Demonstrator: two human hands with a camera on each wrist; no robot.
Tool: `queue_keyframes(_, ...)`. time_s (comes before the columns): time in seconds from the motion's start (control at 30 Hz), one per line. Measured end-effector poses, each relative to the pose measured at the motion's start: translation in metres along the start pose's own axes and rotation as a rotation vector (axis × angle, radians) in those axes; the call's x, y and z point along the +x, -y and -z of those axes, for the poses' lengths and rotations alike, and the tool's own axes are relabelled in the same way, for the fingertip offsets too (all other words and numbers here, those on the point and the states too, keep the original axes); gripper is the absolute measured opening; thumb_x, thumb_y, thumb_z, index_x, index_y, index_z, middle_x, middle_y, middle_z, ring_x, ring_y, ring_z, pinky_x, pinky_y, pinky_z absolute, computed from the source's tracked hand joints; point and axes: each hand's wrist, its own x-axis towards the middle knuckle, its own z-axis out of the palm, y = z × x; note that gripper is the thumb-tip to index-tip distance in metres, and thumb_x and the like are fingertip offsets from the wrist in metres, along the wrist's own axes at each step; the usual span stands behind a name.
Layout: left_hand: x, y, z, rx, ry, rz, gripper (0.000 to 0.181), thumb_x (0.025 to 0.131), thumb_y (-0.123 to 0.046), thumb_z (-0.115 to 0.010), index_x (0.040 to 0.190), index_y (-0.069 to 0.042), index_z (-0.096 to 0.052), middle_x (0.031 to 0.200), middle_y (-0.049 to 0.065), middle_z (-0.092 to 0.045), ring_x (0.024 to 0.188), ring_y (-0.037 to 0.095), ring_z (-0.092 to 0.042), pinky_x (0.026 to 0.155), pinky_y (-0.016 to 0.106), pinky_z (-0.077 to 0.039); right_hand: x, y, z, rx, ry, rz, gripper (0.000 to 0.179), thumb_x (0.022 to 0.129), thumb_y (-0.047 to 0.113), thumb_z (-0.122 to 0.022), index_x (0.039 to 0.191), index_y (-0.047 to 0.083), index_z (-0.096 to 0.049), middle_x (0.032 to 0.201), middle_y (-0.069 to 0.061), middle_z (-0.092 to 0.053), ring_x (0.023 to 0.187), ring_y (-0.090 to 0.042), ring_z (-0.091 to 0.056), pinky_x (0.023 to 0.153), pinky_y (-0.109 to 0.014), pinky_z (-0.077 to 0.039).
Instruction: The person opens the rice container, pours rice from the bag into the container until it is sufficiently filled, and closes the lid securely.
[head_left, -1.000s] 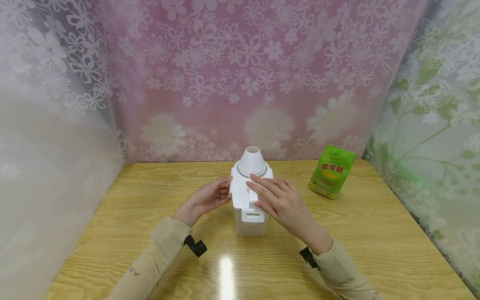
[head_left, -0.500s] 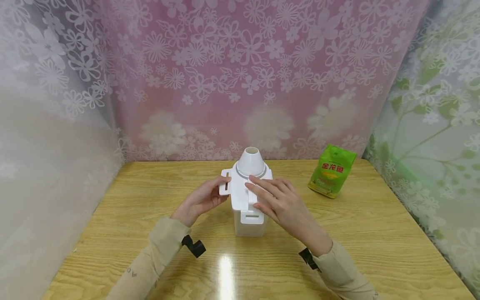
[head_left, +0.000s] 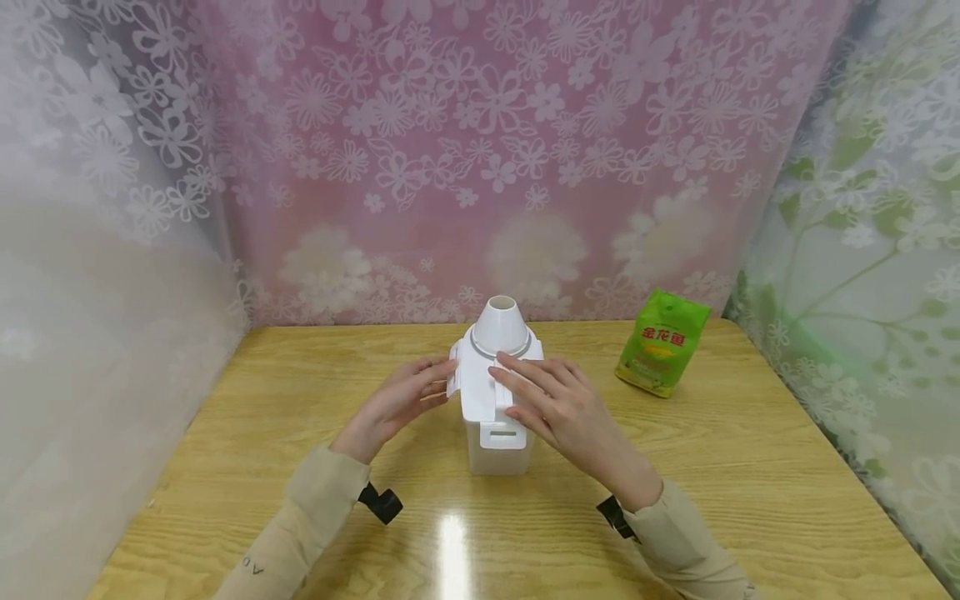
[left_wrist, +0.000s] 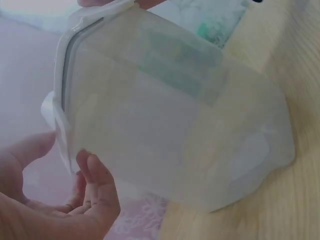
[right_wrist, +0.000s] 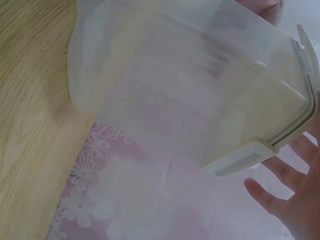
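Note:
A tall, translucent plastic storage container stands upright on the wooden table, topped by a white lid with a hollow cone at its far end. My left hand is at the lid's left side latch, which tilts outward. In the left wrist view, the thumb touches the latch's outer face, with curled fingertips on its other side. My right hand rests on the lid's right part with fingers extended. It hides some of the lid. A front latch hangs over the near wall.
A green and yellow bag with red lettering stands upright at the table's back right. Flowered curtains enclose the back and both sides. The wooden table top reaches to the curtains.
The left side latch swung up and outward, then tilted partway back. My left hand moved with it. My right hand stayed on the lid, and the container barely shifted.

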Motion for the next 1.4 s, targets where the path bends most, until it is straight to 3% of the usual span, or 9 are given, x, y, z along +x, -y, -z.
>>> queue_keyframes(0.17, -0.009, -0.004, -0.001, 0.206, -0.076, -0.140, 0.055, 0.103, -0.028, -0.059, 0.148, 0.000, -0.043, 0.141, 0.020, -0.053, 0.125, 0.033, -0.055, 0.108, 0.050, -0.045, 0.000, 0.001, -0.001, 0.012, 0.001, -0.004, 0.052, 0.109, 0.048, -0.035, 0.148, 0.020, -0.054, 0.152, -0.001, -0.052, 0.122, -0.024, -0.057, 0.104, -0.042, -0.044)
queue_keyframes(0.33, -0.022, -0.012, -0.010, 0.512, -0.179, -0.324, 0.049, 0.104, -0.025, -0.058, 0.146, -0.003, -0.046, 0.144, 0.016, -0.052, 0.127, 0.034, -0.053, 0.104, 0.052, -0.047, 0.000, 0.000, -0.001, 0.013, -0.010, 0.000, 0.051, 0.109, 0.048, -0.036, 0.148, 0.020, -0.055, 0.151, -0.001, -0.052, 0.121, -0.024, -0.057, 0.102, -0.042, -0.045)
queue_keyframes(0.53, -0.039, -0.016, -0.026, 0.886, -0.252, -0.584, 0.050, 0.104, -0.027, -0.059, 0.145, -0.001, -0.050, 0.143, 0.017, -0.055, 0.129, 0.036, -0.055, 0.103, 0.052, -0.049, 0.000, -0.001, -0.002, 0.009, -0.028, 0.004, 0.051, 0.108, 0.048, -0.037, 0.147, 0.020, -0.055, 0.151, -0.001, -0.053, 0.120, -0.025, -0.058, 0.101, -0.043, -0.046)
queue_keyframes(0.7, -0.047, -0.008, -0.038, 1.067, -0.292, -0.731, 0.051, 0.103, -0.028, -0.060, 0.145, 0.000, -0.051, 0.147, 0.018, -0.053, 0.134, 0.038, -0.051, 0.110, 0.054, -0.043, -0.001, -0.001, -0.003, 0.003, -0.038, 0.006, 0.051, 0.109, 0.048, -0.036, 0.147, 0.019, -0.056, 0.150, -0.002, -0.054, 0.119, -0.025, -0.059, 0.101, -0.043, -0.046)
queue_keyframes(0.9, -0.050, 0.005, -0.049, 1.184, -0.306, -0.820, 0.052, 0.102, -0.028, -0.060, 0.145, -0.001, -0.052, 0.149, 0.017, -0.052, 0.134, 0.037, -0.051, 0.109, 0.056, -0.042, -0.001, -0.001, -0.003, -0.006, -0.037, 0.009, 0.052, 0.109, 0.048, -0.036, 0.147, 0.019, -0.055, 0.150, -0.002, -0.054, 0.120, -0.025, -0.059, 0.101, -0.043, -0.046)
queue_keyframes(1.1, -0.051, 0.015, -0.054, 1.329, -0.363, -0.814, 0.054, 0.104, -0.037, -0.052, 0.148, -0.006, -0.050, 0.152, 0.011, -0.050, 0.141, 0.030, -0.046, 0.112, 0.068, -0.030, -0.001, -0.001, -0.004, 0.006, -0.048, 0.013, 0.051, 0.109, 0.047, -0.037, 0.147, 0.019, -0.056, 0.150, -0.003, -0.054, 0.120, -0.026, -0.059, 0.102, -0.043, -0.046)
queue_keyframes(1.4, -0.048, 0.018, -0.055, 1.360, -0.422, -0.888, 0.051, 0.103, -0.036, -0.047, 0.143, -0.006, -0.055, 0.148, 0.010, -0.055, 0.134, 0.029, -0.053, 0.111, 0.071, -0.029, -0.001, 0.000, -0.005, 0.019, -0.046, 0.005, 0.051, 0.109, 0.047, -0.037, 0.147, 0.019, -0.056, 0.150, -0.002, -0.054, 0.120, -0.026, -0.058, 0.103, -0.043, -0.046)
